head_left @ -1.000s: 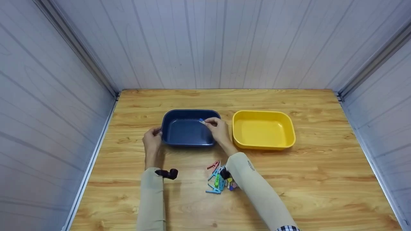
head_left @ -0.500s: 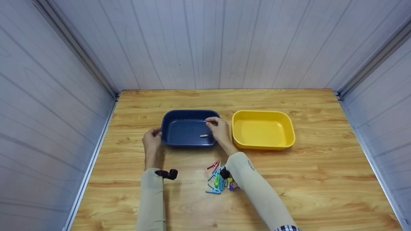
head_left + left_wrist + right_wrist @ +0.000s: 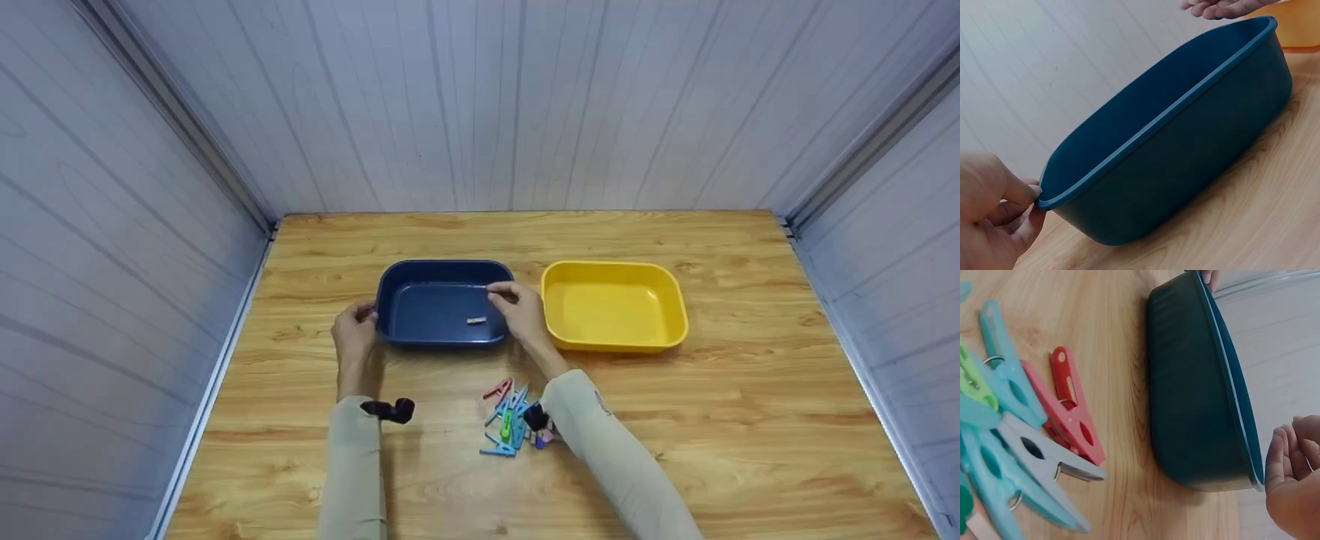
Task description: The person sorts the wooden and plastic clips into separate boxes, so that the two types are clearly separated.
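Observation:
At its left end, the dark blue plastic tub (image 3: 442,343) has its rim pinched between the thumb and fingers of my left hand (image 3: 353,334). The left wrist view shows that hand (image 3: 994,205) at the tub's near corner. My right hand (image 3: 523,311) is over the tub's right end, its fingers (image 3: 1278,453) loosely bent with nothing between them. On the tub floor lies one small wooden clothespin (image 3: 477,321). Below the tub, a pile of clothespins (image 3: 500,448) in blue, green, red and grey lies on the table, partly hidden by the black wrist camera. One red clothespin (image 3: 1069,408) lies at its edge.
A yellow tub (image 3: 615,346) stands just right of the blue one on the wooden table (image 3: 750,390). Pale panel walls (image 3: 480,105) rise at the back and both sides. The right forearm passes beside the clothespin pile.
My right hand has let go of the small clothespin, which dropped onto the blue tub's floor. That hand has since shifted slightly right. The left hand stays at the rim.

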The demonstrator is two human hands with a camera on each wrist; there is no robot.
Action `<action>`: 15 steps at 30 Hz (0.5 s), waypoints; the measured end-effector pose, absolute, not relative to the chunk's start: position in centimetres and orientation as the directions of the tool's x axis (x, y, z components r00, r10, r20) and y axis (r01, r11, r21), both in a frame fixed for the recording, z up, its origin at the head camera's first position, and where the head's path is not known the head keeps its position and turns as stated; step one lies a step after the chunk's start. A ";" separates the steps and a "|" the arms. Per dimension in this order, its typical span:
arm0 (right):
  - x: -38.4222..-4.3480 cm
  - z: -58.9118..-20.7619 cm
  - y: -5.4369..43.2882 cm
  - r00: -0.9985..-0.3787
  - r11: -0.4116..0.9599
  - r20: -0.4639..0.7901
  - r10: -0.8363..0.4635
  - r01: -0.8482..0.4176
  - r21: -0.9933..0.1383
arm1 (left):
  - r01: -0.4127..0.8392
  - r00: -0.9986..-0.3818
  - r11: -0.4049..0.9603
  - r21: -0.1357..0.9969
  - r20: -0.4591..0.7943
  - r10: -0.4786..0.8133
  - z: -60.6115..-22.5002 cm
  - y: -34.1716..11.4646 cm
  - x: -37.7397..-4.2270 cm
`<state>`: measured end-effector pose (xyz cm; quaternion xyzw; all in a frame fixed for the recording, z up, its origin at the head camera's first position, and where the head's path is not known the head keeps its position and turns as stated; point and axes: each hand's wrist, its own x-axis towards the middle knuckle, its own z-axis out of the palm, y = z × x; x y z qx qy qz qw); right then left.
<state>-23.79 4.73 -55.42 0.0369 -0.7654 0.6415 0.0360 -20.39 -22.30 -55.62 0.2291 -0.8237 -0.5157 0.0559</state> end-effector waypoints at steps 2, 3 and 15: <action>-23.3 -55.2 4.8 -0.994 0.169 0.111 -0.024 -0.114 -0.979 | -0.324 -0.888 0.371 0.870 -0.145 -0.436 -55.6 -22.3 -20.4; -23.1 -54.9 4.9 -0.993 0.165 0.113 -0.032 -0.117 -0.979 | -0.323 -0.888 0.370 0.871 -0.144 -0.436 -55.6 -22.3 -20.4; -21.1 -53.4 5.6 -0.981 0.192 0.136 -0.138 -0.162 -0.968 | -0.325 -0.883 0.335 0.885 -0.158 -0.442 -55.9 -22.3 -20.5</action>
